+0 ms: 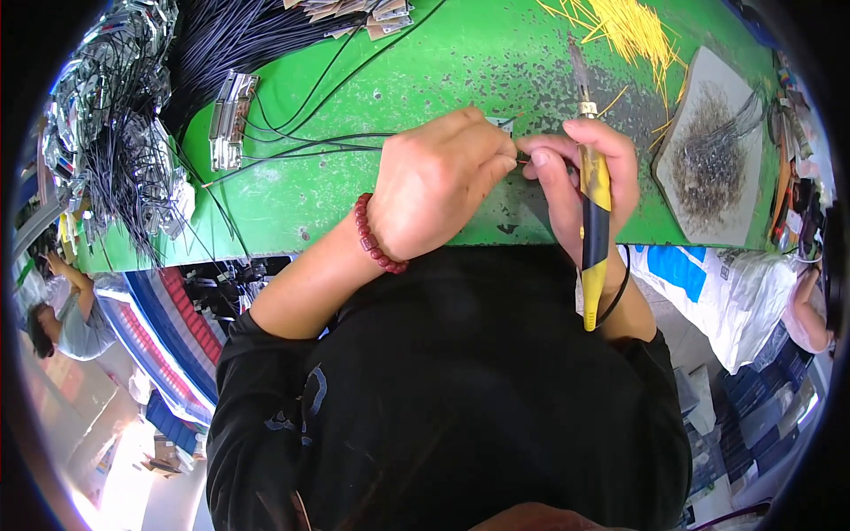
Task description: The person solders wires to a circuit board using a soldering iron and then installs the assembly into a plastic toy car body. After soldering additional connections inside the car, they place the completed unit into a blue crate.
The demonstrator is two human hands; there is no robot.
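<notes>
My left hand (447,181), with a red bead bracelet at the wrist, is closed over the ends of thin black wires (332,144) that run off to the left. A small metallic piece (506,125) shows just past its fingers; the rest of the grip is hidden. In my right hand (567,177) a yellow and black soldering iron (596,217) stands nearly upright, its dark tip pointing to the far side. The right thumb and fingertips pinch close to the left fingertips, where a thin wire end seems to show.
Silvery metal strips (233,119) lie on the green table (301,208), left of my hands. Piled farther left are metal parts with wires (115,115) and a black wire bundle (239,35). Yellow wires (633,40) lie far right, near a soiled pale board (708,168). People sit at both sides.
</notes>
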